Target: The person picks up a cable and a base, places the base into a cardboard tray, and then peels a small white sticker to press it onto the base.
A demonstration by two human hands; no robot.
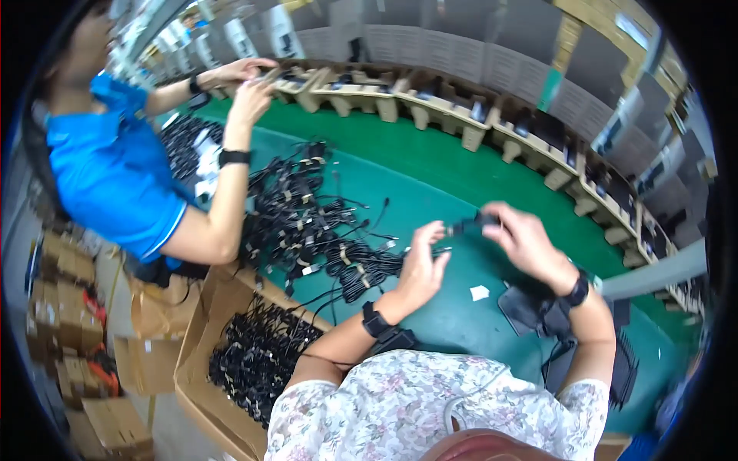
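Note:
A short bundled black cable (467,226) is stretched between my two hands above the green table. My right hand (529,244) pinches its right end between thumb and fingers. At its other end, the fingertips of my left hand (420,269) are closed on it; motion blurs the detail. Just left of my left hand lies a heap of bundled black cables (338,250) with light ties and plugs. A small white paper piece (480,293) rests on the table below the held cable. Flat black items (523,307) lie beneath my right forearm.
An open cardboard box (196,361) full of black cables stands at my left. Moulded pulp trays (453,111) with black devices line the table's far side, below grey printed boxes (453,50). A co-worker in a blue shirt (115,177) reaches to a tray. A grey post (653,270) rises at right.

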